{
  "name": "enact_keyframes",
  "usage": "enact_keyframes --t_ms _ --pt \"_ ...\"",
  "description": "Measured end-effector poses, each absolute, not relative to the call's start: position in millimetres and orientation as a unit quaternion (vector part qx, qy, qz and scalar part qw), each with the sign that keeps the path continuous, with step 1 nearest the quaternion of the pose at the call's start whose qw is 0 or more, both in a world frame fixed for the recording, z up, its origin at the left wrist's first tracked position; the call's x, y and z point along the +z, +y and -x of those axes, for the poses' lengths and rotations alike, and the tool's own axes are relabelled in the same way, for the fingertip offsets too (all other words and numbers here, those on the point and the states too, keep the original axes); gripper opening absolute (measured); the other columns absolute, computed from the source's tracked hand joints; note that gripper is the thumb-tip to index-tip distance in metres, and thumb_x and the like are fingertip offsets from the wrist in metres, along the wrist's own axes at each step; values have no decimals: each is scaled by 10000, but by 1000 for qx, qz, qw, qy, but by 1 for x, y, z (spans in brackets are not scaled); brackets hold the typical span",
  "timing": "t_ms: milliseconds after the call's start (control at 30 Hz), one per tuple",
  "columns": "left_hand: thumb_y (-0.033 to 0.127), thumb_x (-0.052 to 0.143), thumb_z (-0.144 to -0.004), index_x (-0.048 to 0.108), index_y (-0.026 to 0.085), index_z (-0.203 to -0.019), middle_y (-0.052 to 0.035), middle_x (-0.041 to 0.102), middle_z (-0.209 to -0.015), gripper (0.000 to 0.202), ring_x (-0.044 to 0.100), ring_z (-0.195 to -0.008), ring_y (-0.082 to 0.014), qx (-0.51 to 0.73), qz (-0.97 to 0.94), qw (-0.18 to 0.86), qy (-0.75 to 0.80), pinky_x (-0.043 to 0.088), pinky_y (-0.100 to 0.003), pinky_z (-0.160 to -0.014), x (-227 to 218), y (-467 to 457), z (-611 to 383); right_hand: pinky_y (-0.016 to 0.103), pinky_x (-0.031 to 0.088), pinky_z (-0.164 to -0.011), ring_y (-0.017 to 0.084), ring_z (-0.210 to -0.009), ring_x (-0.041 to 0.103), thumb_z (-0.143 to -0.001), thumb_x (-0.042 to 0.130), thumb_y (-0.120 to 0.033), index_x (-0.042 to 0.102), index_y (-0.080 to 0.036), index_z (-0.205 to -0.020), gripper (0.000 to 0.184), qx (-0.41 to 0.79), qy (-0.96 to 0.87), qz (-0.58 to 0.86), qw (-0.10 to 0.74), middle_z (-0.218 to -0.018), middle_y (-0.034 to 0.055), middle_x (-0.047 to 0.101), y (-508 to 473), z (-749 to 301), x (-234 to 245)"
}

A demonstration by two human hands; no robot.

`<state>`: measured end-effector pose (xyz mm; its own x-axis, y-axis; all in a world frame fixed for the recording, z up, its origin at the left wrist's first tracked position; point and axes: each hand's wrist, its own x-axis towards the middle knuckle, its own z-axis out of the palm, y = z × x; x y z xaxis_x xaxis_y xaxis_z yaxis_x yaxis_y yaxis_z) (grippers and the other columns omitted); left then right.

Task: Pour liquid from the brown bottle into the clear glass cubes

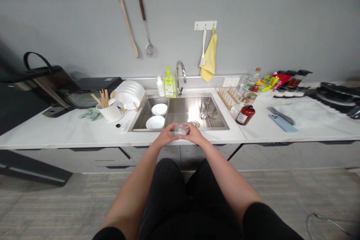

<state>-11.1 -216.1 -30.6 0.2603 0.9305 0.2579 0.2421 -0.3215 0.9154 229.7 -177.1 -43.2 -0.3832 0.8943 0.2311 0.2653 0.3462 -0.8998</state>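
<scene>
The fingers (168,129) of two bare hands are bent partway round a small, clear, box-like container (180,129), gripping it from both sides: the left hand (164,137) at its 9 o'clock, the right hand (194,135) at its 3 o'clock. The container is at the near rim of a rectangular stainless-steel sink (215,129), set in a white, marble-patterned desk (70,132); whether it rests there or hangs just above is impossible to tell.

With the container as the clock's centre, two round white bowls (159,109) lie in the sink towards 10 o'clock, just beside each other. A curved chrome tap (180,78) stands at 12, with a yellow-green pump bottle (169,85) just beside it towards 11. Farther out at 10 are upright white plates (129,95). Near 3 o'clock stands a brown bottle with a pale label (245,115); beyond it lies a light-blue phone (284,123). A yellow cloth (209,60) hangs on the wall at 1.
</scene>
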Motion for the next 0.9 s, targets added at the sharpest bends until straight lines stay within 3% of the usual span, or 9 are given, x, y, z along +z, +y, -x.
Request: enact_keyframes --t_ms 133,200,300,367,433,500,700,900 --pt "452 1027 -718 746 253 -1487 -195 700 -1620 844 682 -1465 -440 455 -687 394 407 524 -614 -1245 -36 -217 19 320 461 -680 191 -675 581 -646 1035 -531 714 -241 -1292 778 402 -716 421 385 -731 -90 599 -181 -237 -44" --pt "497 962 -781 785 246 -1382 -176 764 -1502 675 737 -1354 -395 513 -635 361 451 579 -555 -1157 -37 -222 39 317 442 -666 190 -655 574 -656 1019 -528 710 -241 -1266 742 408 -711 428 379 -704 -98 581 -183 -239 -41" --pt "584 836 -876 774 227 -1121 -116 799 -1143 437 748 -1076 -325 604 -495 215 587 595 -500 -1039 -34 -236 97 318 430 -672 194 -654 576 -661 1007 -516 712 -248 -1240 703 406 -718 427 372 -696 -98 581 -184 -239 -38" --pt "552 726 -959 702 220 -1145 -94 733 -1092 381 689 -1056 -308 629 -417 131 643 537 -544 -1125 -29 -248 145 316 426 -680 194 -658 575 -666 1000 -514 712 -252 -1241 694 400 -722 425 371 -695 -100 578 -183 -239 -38" --pt "492 720 -947 656 215 -1137 -74 696 -1112 342 659 -998 -273 582 -331 -12 742 526 -529 -1150 -24 -256 191 311 420 -681 189 -655 568 -680 990 -517 710 -247 -1235 677 400 -723 425 369 -694 -103 571 -182 -239 -40" --pt "451 741 -925 617 208 -1146 -83 678 -1159 352 652 -1050 -276 509 -295 -67 806 523 -510 -1166 -22 -259 225 304 411 -677 182 -654 561 -698 982 -518 710 -238 -1236 665 403 -724 423 368 -699 -102 569 -181 -240 -42" --pt "517 824 -885 609 197 -1176 -114 692 -1150 483 680 -1131 -332 389 -319 -67 862 561 -499 -1090 -33 -246 249 293 405 -677 178 -668 563 -702 1006 -482 728 -234 -1271 680 401 -724 418 374 -728 -88 587 -180 -240 -47" --pt "435 762 -947 681 182 -1253 -145 776 -1104 405 728 -1092 -364 351 -342 -62 869 571 -502 -1001 -35 -246 241 294 432 -686 172 -678 567 -706 1017 -469 745 -223 -1295 694 399 -727 415 374 -751 -84 593 -181 -241 -48"
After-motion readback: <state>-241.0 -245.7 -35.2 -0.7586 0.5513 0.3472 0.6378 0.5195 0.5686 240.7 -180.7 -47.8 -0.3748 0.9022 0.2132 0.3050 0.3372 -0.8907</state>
